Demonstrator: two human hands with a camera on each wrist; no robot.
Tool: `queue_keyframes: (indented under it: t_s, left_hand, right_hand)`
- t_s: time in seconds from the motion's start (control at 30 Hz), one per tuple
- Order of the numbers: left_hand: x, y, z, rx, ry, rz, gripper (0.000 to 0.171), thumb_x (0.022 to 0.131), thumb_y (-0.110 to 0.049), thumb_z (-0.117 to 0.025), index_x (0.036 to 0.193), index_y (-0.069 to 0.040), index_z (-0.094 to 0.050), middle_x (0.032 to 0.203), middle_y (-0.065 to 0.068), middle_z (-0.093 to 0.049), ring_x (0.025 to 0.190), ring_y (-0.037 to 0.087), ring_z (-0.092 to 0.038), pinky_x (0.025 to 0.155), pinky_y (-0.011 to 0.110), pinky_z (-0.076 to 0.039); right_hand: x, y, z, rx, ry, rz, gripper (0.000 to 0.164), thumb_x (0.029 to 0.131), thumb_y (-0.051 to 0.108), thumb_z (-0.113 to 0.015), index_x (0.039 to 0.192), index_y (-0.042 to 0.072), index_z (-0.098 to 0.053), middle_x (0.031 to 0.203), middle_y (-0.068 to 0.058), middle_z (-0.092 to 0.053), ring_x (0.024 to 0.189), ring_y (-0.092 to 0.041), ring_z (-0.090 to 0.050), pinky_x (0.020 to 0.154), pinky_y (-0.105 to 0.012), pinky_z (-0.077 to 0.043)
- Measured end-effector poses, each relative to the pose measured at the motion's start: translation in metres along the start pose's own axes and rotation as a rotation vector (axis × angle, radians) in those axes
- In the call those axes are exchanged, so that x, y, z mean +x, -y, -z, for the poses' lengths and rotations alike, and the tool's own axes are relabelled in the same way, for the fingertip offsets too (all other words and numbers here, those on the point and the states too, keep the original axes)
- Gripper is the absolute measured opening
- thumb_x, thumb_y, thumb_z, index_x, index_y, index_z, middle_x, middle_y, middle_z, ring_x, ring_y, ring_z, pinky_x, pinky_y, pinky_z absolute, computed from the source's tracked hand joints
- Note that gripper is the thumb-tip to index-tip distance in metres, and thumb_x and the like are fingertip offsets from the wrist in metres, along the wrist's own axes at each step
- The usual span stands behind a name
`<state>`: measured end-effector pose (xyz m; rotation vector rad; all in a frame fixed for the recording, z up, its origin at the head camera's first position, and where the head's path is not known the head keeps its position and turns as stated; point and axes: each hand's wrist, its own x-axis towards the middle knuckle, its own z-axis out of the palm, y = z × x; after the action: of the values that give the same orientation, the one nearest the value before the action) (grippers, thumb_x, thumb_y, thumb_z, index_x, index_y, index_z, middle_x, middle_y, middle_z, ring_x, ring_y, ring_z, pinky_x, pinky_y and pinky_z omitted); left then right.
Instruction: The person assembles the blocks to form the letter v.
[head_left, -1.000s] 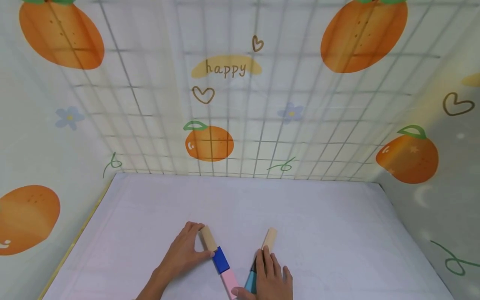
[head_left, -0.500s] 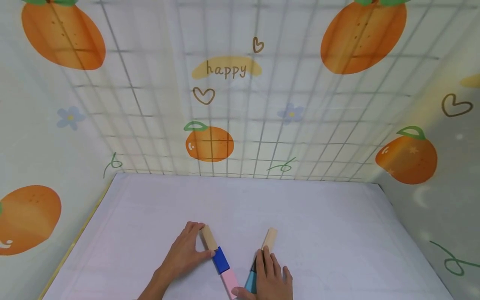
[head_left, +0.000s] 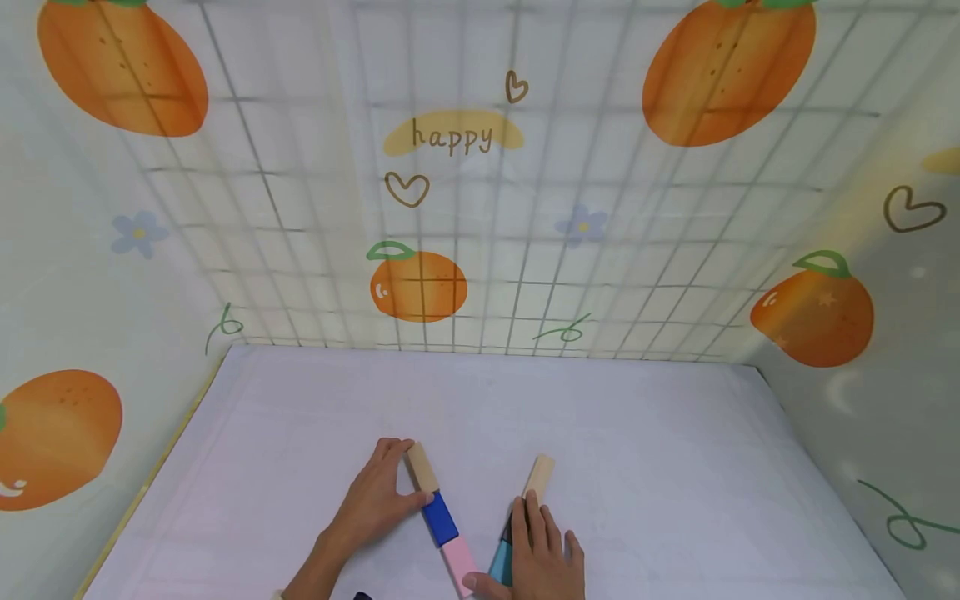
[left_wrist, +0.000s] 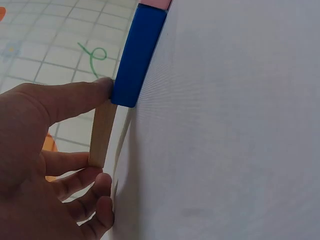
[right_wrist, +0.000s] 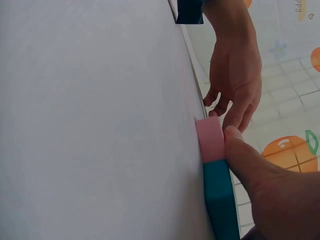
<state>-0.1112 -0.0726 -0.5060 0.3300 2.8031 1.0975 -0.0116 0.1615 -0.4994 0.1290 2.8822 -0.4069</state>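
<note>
Two slanting rows of blocks form a V on the white table. In the left row, a plain wooden block (head_left: pixel 423 467) is at the far end, then a blue block (head_left: pixel 440 519), then a pink block (head_left: pixel 459 567). My left hand (head_left: pixel 374 500) pinches the wooden block between thumb and index finger, the thumb right at its joint with the blue one. My right hand (head_left: pixel 542 554) lies with straight fingers along the right row, partly hiding a teal block (head_left: pixel 501 564), a dark block (head_left: pixel 507 527) and another wooden block (head_left: pixel 539 477). Its thumb touches the pink block.
The white table (head_left: pixel 660 467) spreads out around the blocks. Behind it hangs a pale grid-patterned curtain (head_left: pixel 480 233) printed with oranges, with similar cloth at both sides. A small dark object (head_left: pixel 363 596) shows at the bottom edge.
My left hand has shifted slightly away from me and to the right, with the wooden block; the blue block has turned a little. My right hand stays almost still. The dark object has appeared.
</note>
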Motion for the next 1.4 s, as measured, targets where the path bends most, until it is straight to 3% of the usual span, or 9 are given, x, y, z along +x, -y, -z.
queue_keyframes:
  t_s: [0.57, 0.8, 1.07, 1.4]
  left_hand:
    - [-0.003, 0.001, 0.004, 0.015, 0.03, -0.016, 0.081, 0.082, -0.043, -0.083, 0.145, -0.005, -0.051, 0.141, 0.014, -0.049, 0.123, 0.035, -0.055, 0.101, 0.055, -0.045]
    - [-0.005, -0.001, -0.002, 0.077, 0.005, -0.067, 0.071, 0.09, -0.041, -0.075, 0.147, -0.006, -0.05, 0.145, 0.015, -0.049, 0.133, 0.036, -0.049, 0.104, 0.059, -0.041]
    - [-0.004, -0.001, -0.007, 0.143, -0.009, -0.067, 0.07, 0.093, -0.042, -0.072, 0.149, -0.006, -0.048, 0.146, 0.014, -0.049, 0.134, 0.035, -0.047, 0.105, 0.056, -0.04]
    - [-0.008, -0.003, -0.008, 0.136, 0.02, -0.052, 0.087, 0.088, -0.054, -0.072, 0.155, -0.008, -0.039, 0.154, 0.016, -0.039, 0.134, 0.038, -0.046, 0.105, 0.061, -0.038]
  right_hand:
    - [0.0, 0.001, 0.0, 0.003, -0.003, -0.007, 0.138, 0.06, 0.1, -0.048, 0.154, -0.001, -0.037, 0.16, -0.024, -0.03, 0.14, -0.047, -0.035, 0.105, -0.076, -0.023]
    - [0.001, 0.0, 0.0, 0.005, 0.004, -0.017, 0.139, 0.059, 0.101, -0.048, 0.153, -0.001, -0.038, 0.16, -0.024, -0.03, 0.14, -0.047, -0.035, 0.105, -0.076, -0.023]
    - [0.001, 0.0, 0.0, 0.02, -0.002, -0.002, 0.138, 0.06, 0.099, -0.05, 0.153, -0.002, -0.036, 0.16, -0.024, -0.029, 0.141, -0.047, -0.034, 0.105, -0.076, -0.022]
    - [0.002, -0.001, -0.001, 0.017, 0.002, -0.002, 0.138, 0.061, 0.099, -0.05, 0.154, -0.001, -0.036, 0.16, -0.024, -0.029, 0.14, -0.047, -0.035, 0.105, -0.076, -0.022]
